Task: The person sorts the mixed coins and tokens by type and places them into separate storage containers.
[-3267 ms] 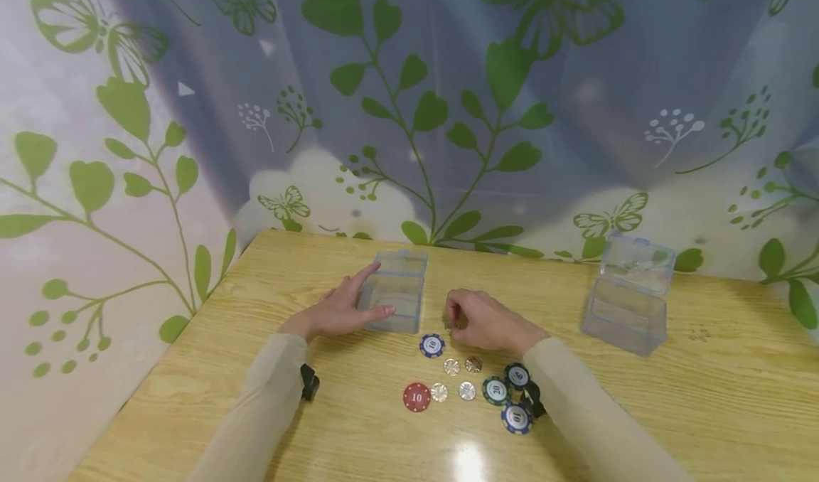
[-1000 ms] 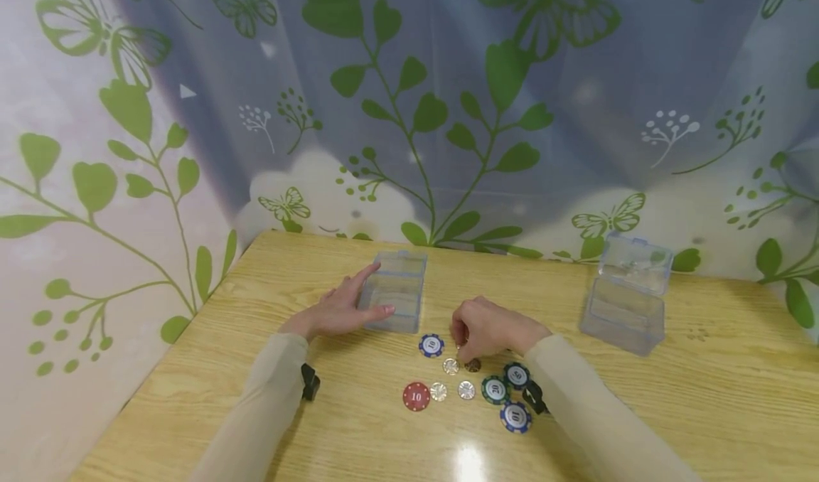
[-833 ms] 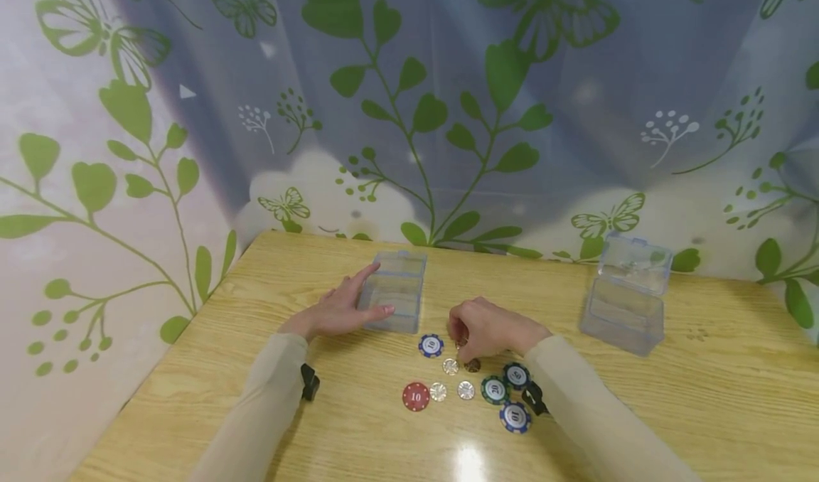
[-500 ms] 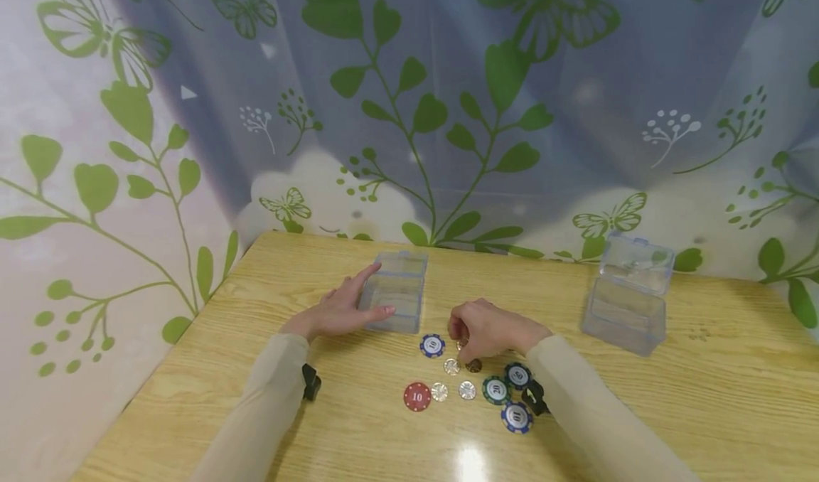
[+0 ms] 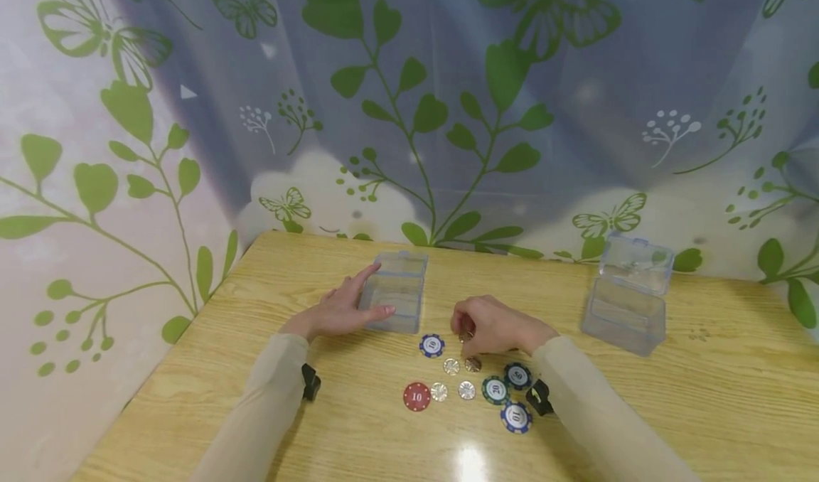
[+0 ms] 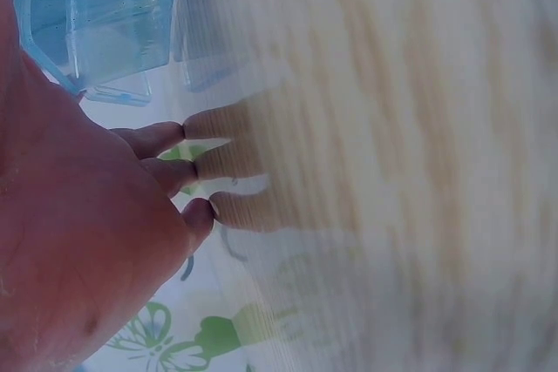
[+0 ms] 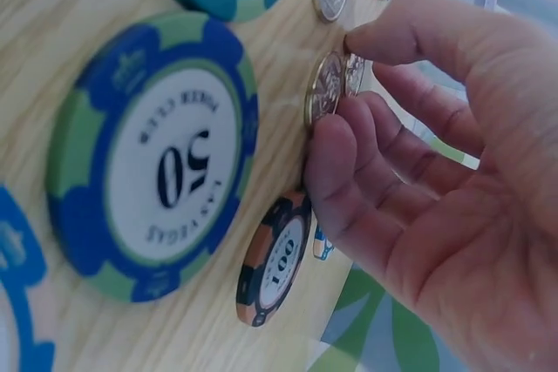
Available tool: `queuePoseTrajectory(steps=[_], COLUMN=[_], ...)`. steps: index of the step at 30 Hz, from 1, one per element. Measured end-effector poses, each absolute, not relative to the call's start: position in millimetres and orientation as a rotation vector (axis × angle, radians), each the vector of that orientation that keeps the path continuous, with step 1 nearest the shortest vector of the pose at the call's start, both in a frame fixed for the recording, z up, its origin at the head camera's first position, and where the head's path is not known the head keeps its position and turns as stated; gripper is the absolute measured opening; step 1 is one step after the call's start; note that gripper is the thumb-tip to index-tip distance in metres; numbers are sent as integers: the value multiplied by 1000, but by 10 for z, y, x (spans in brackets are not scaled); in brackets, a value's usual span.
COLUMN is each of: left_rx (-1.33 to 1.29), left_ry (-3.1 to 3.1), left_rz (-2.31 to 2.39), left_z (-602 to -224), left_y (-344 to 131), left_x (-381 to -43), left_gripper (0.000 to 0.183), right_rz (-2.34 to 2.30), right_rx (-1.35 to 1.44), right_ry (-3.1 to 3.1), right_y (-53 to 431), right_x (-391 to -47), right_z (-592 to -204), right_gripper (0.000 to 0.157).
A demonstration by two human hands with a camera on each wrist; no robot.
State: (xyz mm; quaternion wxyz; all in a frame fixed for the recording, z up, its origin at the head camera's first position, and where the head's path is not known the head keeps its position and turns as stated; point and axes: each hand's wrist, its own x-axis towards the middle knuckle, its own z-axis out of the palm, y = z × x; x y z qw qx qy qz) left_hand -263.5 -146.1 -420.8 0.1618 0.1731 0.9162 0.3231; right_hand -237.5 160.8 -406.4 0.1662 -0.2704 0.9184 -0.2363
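My left hand (image 5: 342, 310) lies against the near-left side of a clear plastic box (image 5: 393, 286). Its fingers are spread, with the thumb over the box's front part; in the left wrist view three fingertips (image 6: 199, 215) touch the tabletop. My right hand (image 5: 495, 325) is bent down over the table, thumb and fingertips around a gold coin (image 7: 353, 74). Right at those fingertips lies another coin (image 7: 324, 89). Below them a black-and-orange 100 chip (image 7: 277, 259) shows, which the hand hides in the head view. A blue 10 chip (image 5: 431, 345) lies between hand and box.
Several coins (image 5: 467, 390) and a red 10 chip (image 5: 416, 397) lie nearer the front. By the right wrist sit a green 20 chip (image 5: 495, 389), a 50 chip (image 5: 517, 375) and a blue 10 chip (image 5: 516, 417). A second clear box (image 5: 623, 315) stands lid up at right.
My right hand has come slightly nearer and to the right, and a coin now shows between its fingertips. The left hand and both boxes stay where they were.
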Motion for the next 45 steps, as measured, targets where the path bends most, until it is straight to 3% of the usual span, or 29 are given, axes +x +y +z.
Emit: queuePoseTrajectory(steps=[13,21,45], left_rx=[495,479,443], left_ry=[2611,2609,2577], left_rz=[916,919,895], left_z=[-4221,-4223,-4159], left_y=[-1475,-1464,-1475], left_x=[-2645,-2648,-2642], left_gripper=[98,100,99], right_rz=[-674,-682,-614], right_rx=[-703,-693,-697], right_ry=[2571,2599,2567], right_y=[1601,1636,1662], right_x=[-2413,-2432,-2469], right_z=[-4059,-4061,-4013], right_gripper=[26,15,18])
